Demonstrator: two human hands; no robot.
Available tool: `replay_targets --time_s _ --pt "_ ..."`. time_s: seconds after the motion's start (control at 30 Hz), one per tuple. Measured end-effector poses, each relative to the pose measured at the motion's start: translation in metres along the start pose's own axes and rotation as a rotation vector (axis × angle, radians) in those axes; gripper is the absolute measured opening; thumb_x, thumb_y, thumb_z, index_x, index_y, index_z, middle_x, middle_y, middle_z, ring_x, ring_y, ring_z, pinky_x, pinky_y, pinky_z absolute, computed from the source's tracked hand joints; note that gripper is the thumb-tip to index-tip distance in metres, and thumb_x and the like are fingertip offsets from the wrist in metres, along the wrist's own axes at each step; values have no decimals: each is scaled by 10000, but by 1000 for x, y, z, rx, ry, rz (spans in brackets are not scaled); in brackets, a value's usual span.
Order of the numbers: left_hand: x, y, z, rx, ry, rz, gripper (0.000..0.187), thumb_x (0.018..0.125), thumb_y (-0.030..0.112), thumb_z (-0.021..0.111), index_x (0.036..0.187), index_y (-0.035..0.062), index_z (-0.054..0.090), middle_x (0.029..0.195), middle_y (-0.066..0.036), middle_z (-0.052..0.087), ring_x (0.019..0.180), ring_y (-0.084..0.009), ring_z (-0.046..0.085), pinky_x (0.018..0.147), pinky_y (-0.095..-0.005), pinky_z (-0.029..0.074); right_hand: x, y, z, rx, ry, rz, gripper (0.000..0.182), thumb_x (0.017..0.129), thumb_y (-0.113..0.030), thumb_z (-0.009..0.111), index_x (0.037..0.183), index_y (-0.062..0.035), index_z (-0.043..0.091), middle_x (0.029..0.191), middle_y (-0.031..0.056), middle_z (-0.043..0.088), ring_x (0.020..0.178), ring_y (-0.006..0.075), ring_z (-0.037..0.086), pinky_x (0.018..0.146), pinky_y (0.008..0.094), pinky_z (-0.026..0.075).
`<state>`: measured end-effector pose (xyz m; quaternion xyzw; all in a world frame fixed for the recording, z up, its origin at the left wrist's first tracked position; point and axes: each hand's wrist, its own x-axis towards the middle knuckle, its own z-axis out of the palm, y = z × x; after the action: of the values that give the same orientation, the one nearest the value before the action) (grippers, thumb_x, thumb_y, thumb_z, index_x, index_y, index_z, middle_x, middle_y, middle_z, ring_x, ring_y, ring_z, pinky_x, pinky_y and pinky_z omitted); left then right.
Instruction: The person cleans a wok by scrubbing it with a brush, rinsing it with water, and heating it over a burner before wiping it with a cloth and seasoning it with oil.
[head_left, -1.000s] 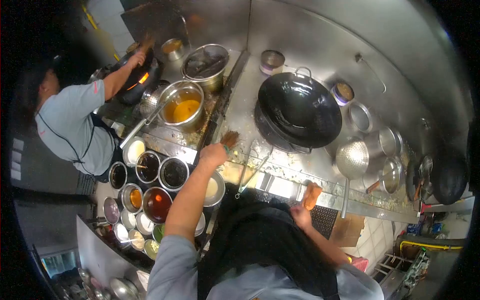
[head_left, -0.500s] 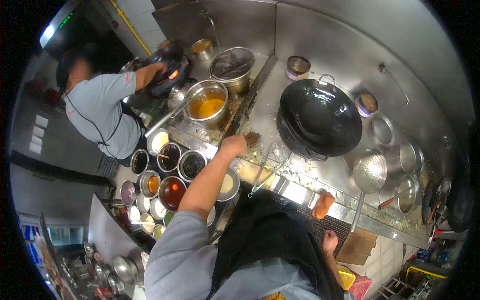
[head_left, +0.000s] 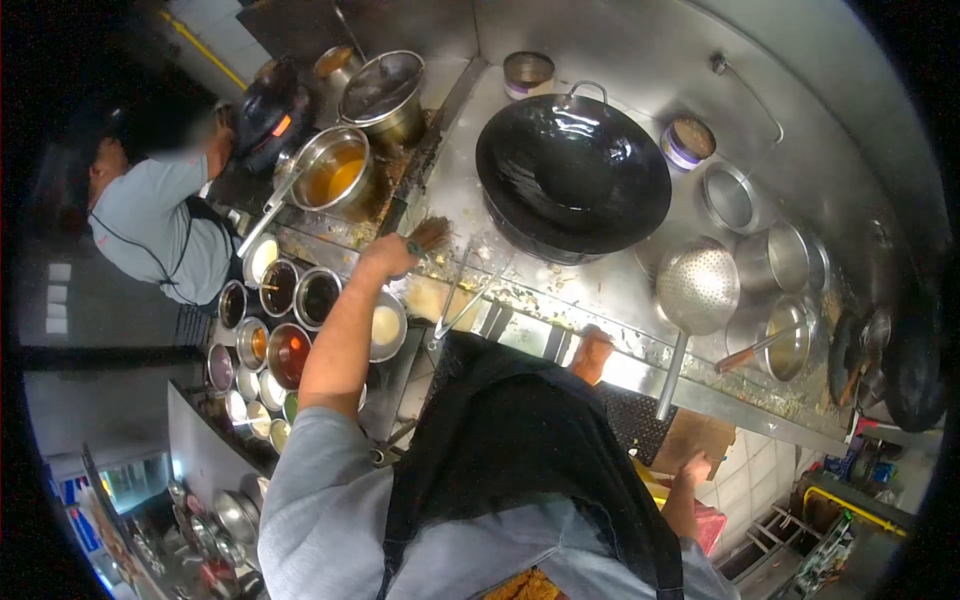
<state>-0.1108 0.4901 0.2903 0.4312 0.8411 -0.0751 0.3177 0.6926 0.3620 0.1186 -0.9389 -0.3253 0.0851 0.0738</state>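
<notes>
My left hand (head_left: 388, 257) is stretched over the front of the range, closed around the handle of a wok brush (head_left: 430, 234). The brown bristles point away from me over the food-littered metal. Beyond and to the right sits a large black wok (head_left: 575, 175), with a wet-looking sheen inside. Metal tongs (head_left: 462, 300) lie spread at the front edge, just right of the left hand. Low beside my body, my right hand (head_left: 695, 467) hangs with nothing visible in it, fingers loosely bent. An orange-brown bundle (head_left: 591, 355), perhaps a cloth, rests on the front ledge.
A perforated ladle (head_left: 698, 285) and several metal pots (head_left: 775, 257) stand on the right. Sauce containers (head_left: 290, 355) crowd the left, below a pot of yellow liquid (head_left: 335, 180). A co-worker (head_left: 165, 215) stands at another wok on the far left.
The view has shifted, so the range appears farther left and higher. My left hand still grips the brush, which shows more fully now. My right hand has swung outward to the right.
</notes>
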Motion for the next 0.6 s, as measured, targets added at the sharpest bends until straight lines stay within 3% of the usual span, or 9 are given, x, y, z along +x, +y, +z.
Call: replay_targets --time_s 0.03,0.13,0.2,0.27,0.3,0.33,0.37,0.5,0.6 --pt "2 -3 3 46 55 65 344 805 272 626 1049 43 705 909 -201 711 698 -301 710 733 -399 574 4 -1 2 -4 -6 -7 442 914 -372 514 1006 23 690 989 269 680 920 447 653 840 496 505" --pt "6 -5 2 56 68 100 355 793 287 639 1040 41 707 889 -183 716 689 -285 709 718 -389 576 7 4 23 -69 -104 -22 423 916 -349 514 1019 24 687 992 282 676 927 442 653 821 493 515" --pt "4 0 -1 36 13 45 373 791 301 653 1049 36 703 900 -182 715 716 -285 710 729 -386 574 7 31 51 -110 -150 -128 406 919 -339 523 947 28 696 960 288 677 879 443 664 795 503 521" --pt "12 -8 -3 86 30 74 412 801 318 661 1069 6 689 945 -193 710 776 -291 708 752 -382 570 9 62 80 -316 -266 -328 379 906 -327 545 874 20 693 899 274 683 837 424 675 759 495 535" --pt "21 -17 1 137 97 121 414 819 312 638 1068 -15 682 963 -208 704 773 -293 707 752 -386 569 18 102 114 -311 -152 -775 389 899 -340 557 810 18 680 819 244 682 756 397 669 701 466 545" --pt "-3 4 -22 -21 4 -10 396 828 306 613 1052 -12 690 932 -207 707 735 -299 706 732 -392 572 0 83 103 -400 -352 -487 380 882 -356 577 863 7 683 869 216 689 770 381 663 695 448 546" --pt "1 3 -27 -54 -48 -35 408 838 320 610 1044 -24 688 907 -201 711 688 -303 703 703 -398 575 -16 75 79 -427 -399 -439 375 880 -354 579 865 6 683 872 214 690 772 380 663 697 447 546" --pt "23 -1 -40 83 -116 -7 390 844 294 589 1023 -37 690 883 -192 715 631 -305 695 669 -397 578 -27 80 45 -401 -397 -518 360 870 -346 588 875 0 685 881 206 692 782 376 663 705 444 546" --pt "44 -11 -35 176 -115 70 385 838 278 569 1010 -41 698 950 -201 713 754 -320 712 742 -407 572 -31 72 32 -385 -389 -575 348 863 -339 596 882 -4 686 888 200 693 789 372 663 710 441 547"
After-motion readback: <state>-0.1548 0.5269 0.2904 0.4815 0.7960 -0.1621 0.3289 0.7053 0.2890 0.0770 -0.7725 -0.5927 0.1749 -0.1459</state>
